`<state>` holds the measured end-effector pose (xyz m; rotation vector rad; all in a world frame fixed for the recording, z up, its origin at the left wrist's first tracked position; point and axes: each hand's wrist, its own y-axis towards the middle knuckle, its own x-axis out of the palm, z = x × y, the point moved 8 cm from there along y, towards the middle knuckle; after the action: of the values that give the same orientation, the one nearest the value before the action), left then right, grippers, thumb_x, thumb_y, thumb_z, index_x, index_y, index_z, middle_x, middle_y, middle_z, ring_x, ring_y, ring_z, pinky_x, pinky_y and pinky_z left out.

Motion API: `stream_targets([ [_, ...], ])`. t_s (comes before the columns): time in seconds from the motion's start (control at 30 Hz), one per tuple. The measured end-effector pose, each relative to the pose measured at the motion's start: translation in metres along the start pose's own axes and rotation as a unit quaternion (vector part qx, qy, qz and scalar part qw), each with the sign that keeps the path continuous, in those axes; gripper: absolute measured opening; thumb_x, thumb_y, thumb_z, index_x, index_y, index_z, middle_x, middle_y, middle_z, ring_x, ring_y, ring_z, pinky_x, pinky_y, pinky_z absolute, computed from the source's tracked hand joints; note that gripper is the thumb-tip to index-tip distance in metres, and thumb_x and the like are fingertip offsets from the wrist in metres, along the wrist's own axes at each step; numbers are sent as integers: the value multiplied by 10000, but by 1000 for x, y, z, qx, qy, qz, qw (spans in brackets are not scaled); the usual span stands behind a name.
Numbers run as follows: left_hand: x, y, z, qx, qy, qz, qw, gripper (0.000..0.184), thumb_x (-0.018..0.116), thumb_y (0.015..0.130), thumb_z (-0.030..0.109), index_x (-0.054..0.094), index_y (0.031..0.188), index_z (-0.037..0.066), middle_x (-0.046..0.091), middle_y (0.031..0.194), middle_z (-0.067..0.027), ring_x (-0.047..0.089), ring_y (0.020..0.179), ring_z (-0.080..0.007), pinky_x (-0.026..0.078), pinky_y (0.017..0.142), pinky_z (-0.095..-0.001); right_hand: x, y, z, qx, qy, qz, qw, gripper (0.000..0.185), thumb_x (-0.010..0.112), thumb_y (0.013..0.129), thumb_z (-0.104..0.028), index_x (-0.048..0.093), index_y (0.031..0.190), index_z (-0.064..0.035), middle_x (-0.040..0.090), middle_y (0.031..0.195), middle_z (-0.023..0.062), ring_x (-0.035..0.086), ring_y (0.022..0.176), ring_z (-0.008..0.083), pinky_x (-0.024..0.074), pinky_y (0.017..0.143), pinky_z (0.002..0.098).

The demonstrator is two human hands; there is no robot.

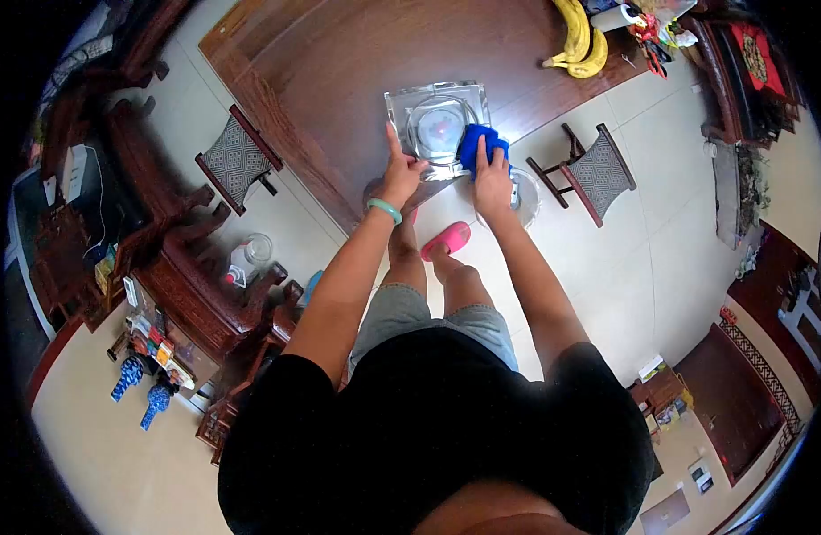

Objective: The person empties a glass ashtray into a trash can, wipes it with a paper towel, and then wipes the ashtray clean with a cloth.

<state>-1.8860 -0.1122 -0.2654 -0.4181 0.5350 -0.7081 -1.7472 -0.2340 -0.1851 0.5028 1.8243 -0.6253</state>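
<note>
A square clear glass ashtray with a round hollow is at the near corner of the dark wooden table. My left hand grips its left near corner, index finger stretched along the side and thumb on the near edge. A green bangle circles that wrist. In my right hand is a bunched blue cloth, pressed against the ashtray's right near corner. The fingers on the cloth are bent over it, and the cloth hides part of the glass.
Bananas lie at the table's far right, near red-handled scissors. Folding stools stand left and right of the table. Below my right hand is a clear round bin. A plastic bottle stands on the floor at left.
</note>
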Motion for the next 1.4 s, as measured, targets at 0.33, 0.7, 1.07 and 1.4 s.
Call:
stream_targets([
  [0.33,-1,1,9,53,18,-8,998,1057,621,804,24,-247,1379,205,601,814,-137,581,723,-222,479,689,-348,-9,61,-15,30,-29,-10,999,715,584,733,-107,288,1384,-103,423,1130,184,494,980,360,503,758,398],
  [0.7,-5,-8,14,8,2,-12,1000,1053,654,751,-7,-143,1417,165,587,843,-157,557,714,-237,474,719,-337,6,-13,6,103,36,-32,993,681,508,760,-35,269,1394,-103,397,1179,267,518,930,422,480,769,460],
  [1.07,-4,-4,8,24,40,-8,999,1052,653,768,32,-182,1400,134,599,774,-143,590,701,-258,474,702,-349,13,6,-3,143,16,-91,986,675,528,767,-85,316,1381,-270,395,1161,226,526,937,404,496,760,465],
  [1.4,-3,-3,5,28,28,-15,999,1044,642,771,27,-191,1394,117,596,791,-156,582,704,-265,472,710,-350,0,8,33,205,187,82,957,533,618,702,-160,531,1225,-221,498,1016,171,549,900,340,473,765,417],
])
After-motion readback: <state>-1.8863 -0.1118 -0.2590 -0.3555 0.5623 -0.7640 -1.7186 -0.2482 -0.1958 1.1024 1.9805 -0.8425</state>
